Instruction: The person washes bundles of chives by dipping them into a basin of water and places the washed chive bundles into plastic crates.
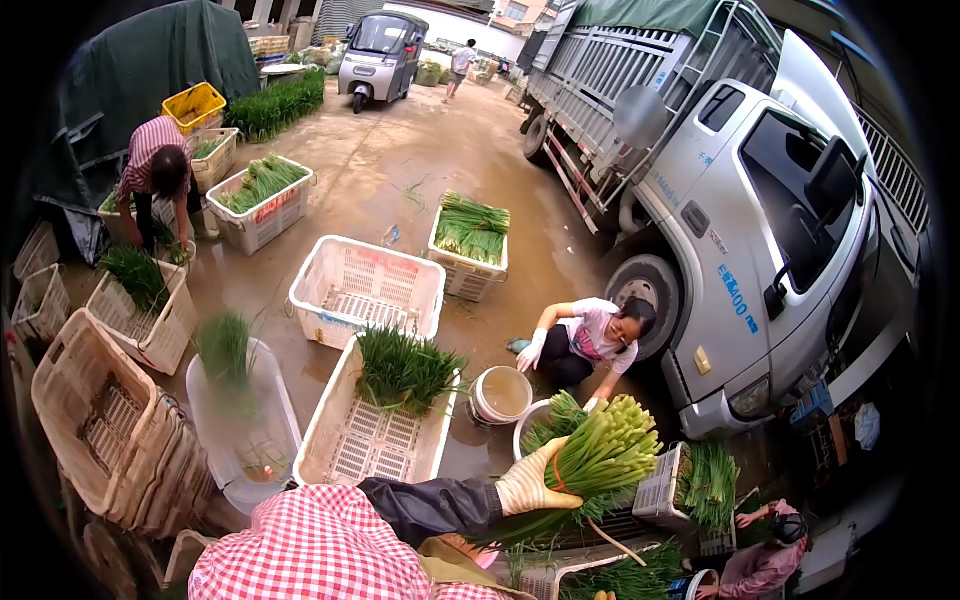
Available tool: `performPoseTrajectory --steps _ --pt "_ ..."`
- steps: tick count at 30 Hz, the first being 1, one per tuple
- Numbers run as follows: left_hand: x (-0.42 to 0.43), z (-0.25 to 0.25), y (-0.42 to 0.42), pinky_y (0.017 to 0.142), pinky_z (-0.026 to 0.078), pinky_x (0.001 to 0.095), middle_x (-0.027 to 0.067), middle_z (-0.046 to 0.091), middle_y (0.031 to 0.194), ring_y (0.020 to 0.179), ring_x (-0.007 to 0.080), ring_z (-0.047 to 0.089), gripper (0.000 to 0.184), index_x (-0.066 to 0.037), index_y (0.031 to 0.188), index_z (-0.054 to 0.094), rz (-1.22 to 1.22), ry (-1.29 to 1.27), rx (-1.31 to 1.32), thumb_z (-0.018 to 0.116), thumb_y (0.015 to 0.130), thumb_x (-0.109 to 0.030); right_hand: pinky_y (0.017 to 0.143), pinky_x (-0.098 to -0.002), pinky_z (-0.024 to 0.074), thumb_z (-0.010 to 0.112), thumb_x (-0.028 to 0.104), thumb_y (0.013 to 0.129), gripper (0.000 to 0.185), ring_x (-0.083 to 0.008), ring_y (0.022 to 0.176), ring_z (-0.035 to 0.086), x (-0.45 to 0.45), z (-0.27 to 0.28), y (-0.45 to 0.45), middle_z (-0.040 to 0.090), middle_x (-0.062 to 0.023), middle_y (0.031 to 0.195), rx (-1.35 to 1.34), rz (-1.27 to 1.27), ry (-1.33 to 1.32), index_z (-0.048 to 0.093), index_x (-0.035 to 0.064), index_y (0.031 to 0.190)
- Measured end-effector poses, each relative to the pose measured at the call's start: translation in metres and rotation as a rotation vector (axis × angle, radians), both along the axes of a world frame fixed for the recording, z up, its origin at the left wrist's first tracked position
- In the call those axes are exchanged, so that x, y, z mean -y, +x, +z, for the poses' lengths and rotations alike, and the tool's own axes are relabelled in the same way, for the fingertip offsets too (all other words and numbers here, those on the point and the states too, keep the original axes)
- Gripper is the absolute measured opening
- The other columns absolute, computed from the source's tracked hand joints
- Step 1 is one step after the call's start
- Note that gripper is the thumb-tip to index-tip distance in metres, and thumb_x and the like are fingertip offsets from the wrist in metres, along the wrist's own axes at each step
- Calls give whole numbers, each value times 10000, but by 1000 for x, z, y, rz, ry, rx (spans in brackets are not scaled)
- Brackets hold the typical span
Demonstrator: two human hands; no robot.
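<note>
My left hand (535,482), in a cream glove and dark sleeve, is closed round a large bundle of green stalks (610,450) tied with a red band. The thick, pale ends point up and right; the dark leafy ends trail down and left below the glove. Beneath the bundle is a white tub (535,425) with greens in it. A small cream shape at the bottom edge may be part of my right hand (605,595); its fingers cannot be made out. Left of the bundle, a white crate (325,450) holds a leafy bunch (405,370).
A person (600,340) crouches beside a bucket (502,395) and truck (740,250). Another person (160,165) bends over crates at left; a third (775,560) is at lower right. Stacked crates (110,420), a clear tub (245,430) and an empty crate (370,285) surround the work area.
</note>
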State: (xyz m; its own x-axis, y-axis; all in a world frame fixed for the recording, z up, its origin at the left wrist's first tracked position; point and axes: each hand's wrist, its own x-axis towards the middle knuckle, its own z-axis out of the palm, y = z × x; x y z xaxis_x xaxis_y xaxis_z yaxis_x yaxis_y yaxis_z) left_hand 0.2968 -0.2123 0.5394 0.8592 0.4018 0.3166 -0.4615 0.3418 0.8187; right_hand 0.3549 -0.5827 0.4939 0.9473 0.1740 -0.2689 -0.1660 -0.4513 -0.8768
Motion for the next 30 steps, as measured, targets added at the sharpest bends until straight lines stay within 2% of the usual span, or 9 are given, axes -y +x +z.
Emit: performPoseTrajectory --steps 3,4,5,9,14,21,24,29,30 --pt "23 5 3 1009 391 296 99 533 1276 1173 163 488 944 -21 1389 325 40 201 -140 864 621 -123 1125 -417 247 520 304 952 695 -332 1314 372 -73 91 7 353 -172 1446 154 99 668 150 50 1482" --pt "35 1 7 999 400 299 104 542 1261 1156 167 497 935 -6 1367 337 1 106 -76 871 610 -134 1104 -429 282 641 555 813 977 -328 1334 342 -95 92 18 278 -169 1479 230 69 655 80 161 1509" --pt "41 5 2 999 400 299 104 542 1261 1156 167 497 935 -6 1367 337 -15 87 -92 871 610 -134 1120 -450 253 545 630 838 942 -356 1357 304 -120 105 16 223 -197 1502 300 217 652 77 163 1510" --pt "51 21 -9 1009 381 309 94 555 1240 1149 168 493 887 -1 1329 373 -138 -128 -87 876 611 -139 1083 -400 287 730 660 648 1211 -286 1324 324 -193 108 5 289 -151 1462 285 420 706 96 78 1500" --pt "24 29 -16 963 424 339 70 567 1224 1110 176 535 760 -69 1340 411 -196 -491 -2 808 692 -43 1023 -376 354 897 457 536 1307 -245 1271 355 -190 57 -17 293 -121 1431 104 549 573 84 87 1489" --pt "17 -6 0 822 501 347 82 585 1139 954 182 593 649 -85 1295 435 -213 -751 -146 785 751 -135 894 -343 446 876 308 629 960 -211 1076 501 -156 23 -58 499 -91 1218 -255 469 413 332 24 1367" --pt "42 -38 5 835 499 368 120 543 1189 1022 205 562 823 -66 1383 311 -132 -764 -472 805 743 -223 768 -325 503 752 153 757 516 -177 875 588 -142 15 -64 604 -52 1044 -392 198 320 525 36 1205" --pt "123 -147 -19 1069 307 360 145 444 1323 1263 228 403 1068 -19 1447 108 13 -744 -716 836 699 -250 795 -327 508 731 127 769 616 -196 956 585 -127 -29 -45 584 -83 1124 -774 84 191 443 23 1304" --pt "123 -174 -31 1083 282 353 128 431 1337 1282 216 380 1101 -27 1448 72 -184 -781 -743 843 691 -233 782 -328 523 727 132 772 625 -196 959 591 -114 -51 -43 589 -85 1109 -844 39 106 432 23 1312"
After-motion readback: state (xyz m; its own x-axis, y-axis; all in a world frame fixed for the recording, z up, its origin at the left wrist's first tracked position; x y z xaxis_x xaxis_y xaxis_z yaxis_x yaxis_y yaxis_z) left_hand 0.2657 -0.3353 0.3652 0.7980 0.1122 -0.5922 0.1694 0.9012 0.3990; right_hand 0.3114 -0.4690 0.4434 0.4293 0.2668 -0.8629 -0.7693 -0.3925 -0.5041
